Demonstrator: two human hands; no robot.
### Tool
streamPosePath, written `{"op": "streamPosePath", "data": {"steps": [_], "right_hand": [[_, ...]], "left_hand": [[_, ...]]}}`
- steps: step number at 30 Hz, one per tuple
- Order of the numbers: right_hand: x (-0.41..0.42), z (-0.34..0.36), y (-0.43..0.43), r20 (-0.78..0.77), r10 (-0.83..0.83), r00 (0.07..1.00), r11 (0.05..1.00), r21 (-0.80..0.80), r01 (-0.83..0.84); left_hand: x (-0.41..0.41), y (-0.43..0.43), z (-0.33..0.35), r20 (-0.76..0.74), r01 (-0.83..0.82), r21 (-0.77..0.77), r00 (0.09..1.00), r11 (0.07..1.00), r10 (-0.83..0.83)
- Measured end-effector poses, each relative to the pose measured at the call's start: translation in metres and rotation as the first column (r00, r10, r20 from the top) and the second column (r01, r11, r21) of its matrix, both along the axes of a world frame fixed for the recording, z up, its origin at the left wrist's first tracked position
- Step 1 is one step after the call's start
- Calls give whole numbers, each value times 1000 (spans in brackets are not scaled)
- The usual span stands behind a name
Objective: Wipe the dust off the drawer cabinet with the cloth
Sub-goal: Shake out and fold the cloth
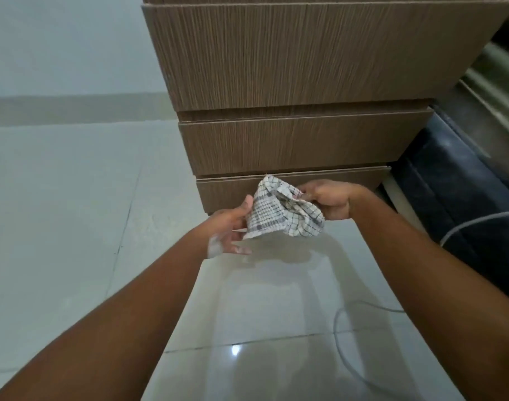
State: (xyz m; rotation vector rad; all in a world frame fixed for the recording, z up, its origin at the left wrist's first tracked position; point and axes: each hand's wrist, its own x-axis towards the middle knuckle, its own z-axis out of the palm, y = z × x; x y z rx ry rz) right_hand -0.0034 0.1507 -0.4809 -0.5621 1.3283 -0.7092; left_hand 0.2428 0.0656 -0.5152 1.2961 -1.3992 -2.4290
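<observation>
Held checked cloth (282, 211) bunched btwn both hands, frame 6 o'clock of drawer cabinet (305, 53) | L hand (233, 227) pinching left edge, R hand (328, 201) clenched on right edge | cloth off wood, approx. no wiping shown; all drawer fronts left

Glossy pale floor tiles (74, 198), grey cable (338, 328), perhaps dark upholstery (450, 180) at right.
</observation>
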Motion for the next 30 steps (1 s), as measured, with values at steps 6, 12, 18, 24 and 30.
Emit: {"op": "streamPosePath", "data": {"steps": [6,12,18,24,30], "right_hand": [[15,2,-14,6,-34,999,997,-75,34],[28,16,-14,-10,60,998,980,-192,-60],[25,27,-12,20,-21,1000,959,-283,26],[21,32,-10,79,-65,995,959,-269,85],[21,44,-14,118,-91,989,962,-244,118]], "left_hand": [[4,-15,25,-111,-127,-106,987,986,115],[12,-21,32,-169,-188,-40,969,981,179],[13,-26,32,-133,-256,-45,959,966,248],[3,-17,26,55,-193,-260,975,946,215],[3,-15,21,12,-82,-75,996,994,83]]}}
